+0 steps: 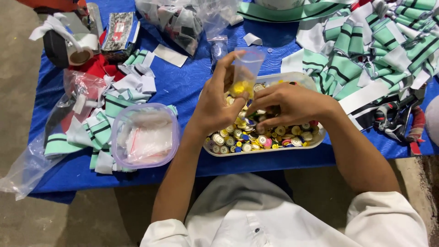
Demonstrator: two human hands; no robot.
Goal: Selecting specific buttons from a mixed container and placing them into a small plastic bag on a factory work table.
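Note:
My left hand (218,98) holds a small clear plastic bag (245,68) upright above a white tray; several yellow buttons sit at the bag's bottom. The white tray (292,77) is heaped with many coloured buttons (256,139): yellow, white, blue, pink. My right hand (286,106) rests palm down on the buttons in the tray, fingers curled and pinching among them just beside the bag. What lies under its fingertips is hidden.
A blue cloth (183,82) covers the table. A round clear tub (145,135) with small bags stands left of the tray. Green, white and black striped fabric pieces (375,45) pile at the right and left. Plastic bags (178,20) and tape rolls (80,50) lie behind.

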